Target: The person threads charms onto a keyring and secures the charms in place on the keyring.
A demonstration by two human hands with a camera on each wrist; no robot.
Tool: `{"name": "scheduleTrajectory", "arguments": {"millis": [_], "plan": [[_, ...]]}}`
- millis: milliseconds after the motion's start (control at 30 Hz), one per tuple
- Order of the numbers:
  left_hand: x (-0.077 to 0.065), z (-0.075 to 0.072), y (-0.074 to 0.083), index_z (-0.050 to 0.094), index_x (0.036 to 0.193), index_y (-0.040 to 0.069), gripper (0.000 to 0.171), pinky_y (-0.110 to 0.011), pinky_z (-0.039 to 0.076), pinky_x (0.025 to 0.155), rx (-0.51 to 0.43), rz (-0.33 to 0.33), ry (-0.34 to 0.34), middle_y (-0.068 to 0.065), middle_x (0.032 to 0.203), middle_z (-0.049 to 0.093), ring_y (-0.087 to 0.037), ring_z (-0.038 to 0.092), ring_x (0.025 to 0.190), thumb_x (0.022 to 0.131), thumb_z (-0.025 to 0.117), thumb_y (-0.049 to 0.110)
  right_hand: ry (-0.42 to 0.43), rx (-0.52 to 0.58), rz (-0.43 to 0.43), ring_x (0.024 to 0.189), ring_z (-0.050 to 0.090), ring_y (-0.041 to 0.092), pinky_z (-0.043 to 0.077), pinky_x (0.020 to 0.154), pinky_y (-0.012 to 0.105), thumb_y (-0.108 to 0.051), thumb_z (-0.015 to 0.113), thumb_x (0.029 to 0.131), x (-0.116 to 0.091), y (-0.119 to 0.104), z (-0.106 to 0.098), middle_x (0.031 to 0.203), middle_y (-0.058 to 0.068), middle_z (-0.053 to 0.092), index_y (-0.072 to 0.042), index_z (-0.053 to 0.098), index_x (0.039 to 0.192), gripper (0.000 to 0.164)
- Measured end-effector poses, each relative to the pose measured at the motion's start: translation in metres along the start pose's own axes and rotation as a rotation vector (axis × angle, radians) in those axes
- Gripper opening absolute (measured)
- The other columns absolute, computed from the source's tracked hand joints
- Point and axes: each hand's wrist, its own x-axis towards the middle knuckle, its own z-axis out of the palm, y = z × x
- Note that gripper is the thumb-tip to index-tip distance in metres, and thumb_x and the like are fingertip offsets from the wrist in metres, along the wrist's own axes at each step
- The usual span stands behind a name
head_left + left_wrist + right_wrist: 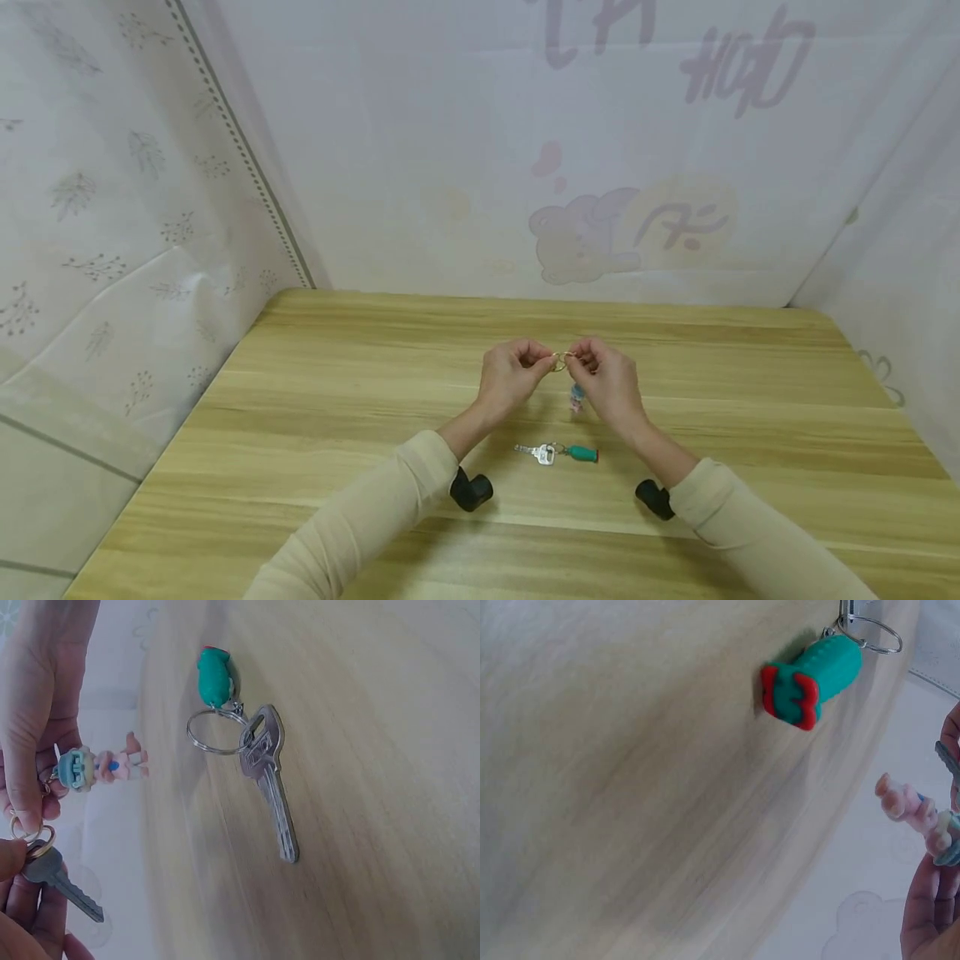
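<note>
In the head view my left hand (513, 375) and right hand (609, 379) meet above the table. Between their fingertips is a gold key ring (555, 367), which appears to be two rings touching or linked; I cannot tell which. Seen from the left wrist, the left hand pinches the ring by a dark key (67, 886). The right hand pinches the gold ring from the other side, and a small figurine charm (105, 766) with a blue cap and pink body dangles beside its fingers. Below them on the table lies a silver key (543, 455) joined by a ring to a green charm (583, 454).
The wood-grain table (337, 375) is backed by a printed white curtain (420, 167), with a leaf-patterned one (150, 208) at left. Dark wrist-mounted pieces (472, 490) sit under both forearms. The green charm has a red end, plain in the right wrist view.
</note>
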Motion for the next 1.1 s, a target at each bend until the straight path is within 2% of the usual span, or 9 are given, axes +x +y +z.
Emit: {"name": "scheduleTrajectory", "arguments": {"millis": [100,367,667,800,1100], "plan": [[-0.0002,0.0015,0.0001,0.072,0.082,0.007,0.007,-0.017,0.045,0.055,-0.004,-0.001,0.016,-0.005,0.074,0.071,-0.004,0.061,0.062,0.082,0.072,0.013,-0.017,0.004,-0.003,0.068,0.062,0.018,0.049,0.061,0.018,-0.002,0.066,0.085,0.0004,0.0004,-0.0004,0.078,0.010,0.067,0.002,0.062,0.088,0.007],[-0.0023,0.0053,-0.0015,0.068,0.082,0.004,0.005,-0.016,0.039,0.046,0.047,0.097,0.059,-0.007,0.073,0.070,-0.005,0.057,0.056,0.084,0.069,0.008,-0.061,0.020,0.009,0.066,0.058,0.016,0.044,0.055,0.016,-0.003,0.063,0.087,0.0013,-0.0015,-0.0005,0.077,0.011,0.065,0.005,0.061,0.089,0.009],[-0.0043,0.0060,-0.0059,0.066,0.083,0.002,0.004,-0.015,0.040,0.048,0.098,0.163,0.069,-0.008,0.073,0.069,-0.010,0.059,0.059,0.084,0.068,0.006,-0.108,-0.064,0.008,0.060,0.056,0.012,0.043,0.051,0.018,-0.003,0.063,0.086,0.0044,-0.0075,0.0004,0.072,0.009,0.065,0.003,0.061,0.086,0.006],[-0.0053,0.0067,-0.0072,0.065,0.083,0.001,0.004,-0.015,0.039,0.049,0.124,0.186,0.075,-0.008,0.072,0.068,-0.011,0.058,0.059,0.083,0.068,0.004,-0.146,-0.059,0.007,0.058,0.055,0.012,0.042,0.049,0.017,-0.001,0.062,0.086,0.0054,-0.0069,0.0004,0.071,0.010,0.064,0.005,0.060,0.085,0.006],[-0.0041,0.0079,-0.0054,0.064,0.084,0.000,0.004,-0.016,0.044,0.052,0.158,0.229,0.068,-0.009,0.073,0.068,-0.014,0.061,0.061,0.084,0.066,0.003,-0.167,-0.061,0.033,0.056,0.054,0.011,0.041,0.047,0.017,0.000,0.061,0.087,0.0071,-0.0090,-0.0011,0.073,0.013,0.065,0.005,0.060,0.086,0.005]]}}
